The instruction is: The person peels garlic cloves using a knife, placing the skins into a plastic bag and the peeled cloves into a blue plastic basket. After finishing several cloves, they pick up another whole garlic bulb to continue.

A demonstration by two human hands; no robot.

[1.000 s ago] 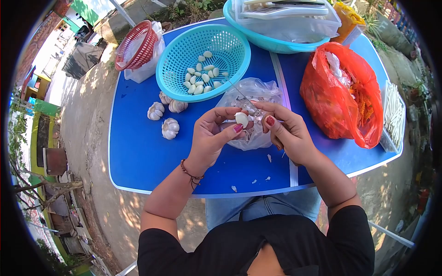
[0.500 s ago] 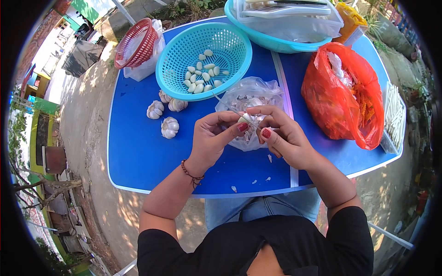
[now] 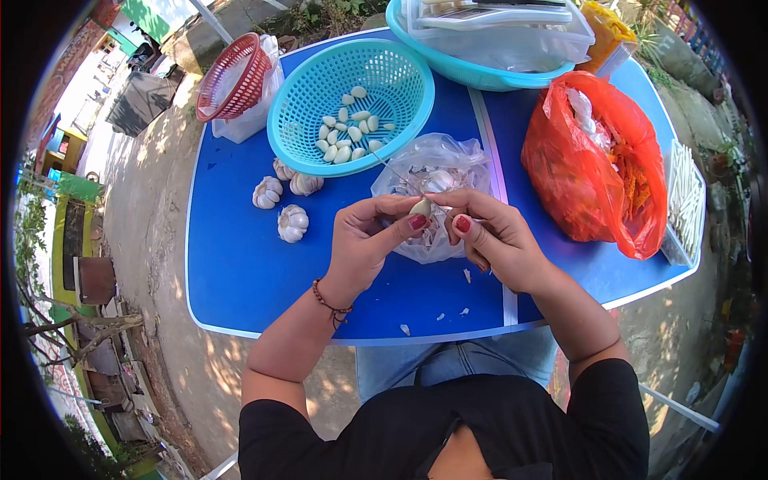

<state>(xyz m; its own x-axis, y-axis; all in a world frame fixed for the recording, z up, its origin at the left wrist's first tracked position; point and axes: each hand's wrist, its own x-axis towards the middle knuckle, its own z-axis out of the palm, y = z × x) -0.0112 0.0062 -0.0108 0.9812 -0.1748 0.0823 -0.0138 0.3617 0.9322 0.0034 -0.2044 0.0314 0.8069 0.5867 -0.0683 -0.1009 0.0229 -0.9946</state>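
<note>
My left hand point(image 3: 379, 230) pinches a pale garlic clove point(image 3: 421, 208) between thumb and fingers. My right hand point(image 3: 490, 232) touches the top of that clove with its fingertips; a thin object, too small to make out, seems to run between the hands. Beneath them lies a clear plastic bag point(image 3: 472, 166) with garlic skins and a garlic bulb. Peeled cloves point(image 3: 343, 154) rest in a turquoise basket point(image 3: 290, 108) beyond my left hand. Several whole garlic bulbs point(image 3: 293, 223) sit on the blue table point(image 3: 240, 280) to the left.
At the right stands an open red plastic bag point(image 3: 564, 192), beside a tray of white sticks point(image 3: 684, 192). A turquoise basin point(image 3: 480, 78) with plastic containers is at the back. A red basket point(image 3: 254, 76) occupies the back left corner. Skin scraps lie near the front edge.
My right fingertips have shifted up to the clove's top, and the clove shows more upright in my left hand. The thin object between the hands is less visible.
</note>
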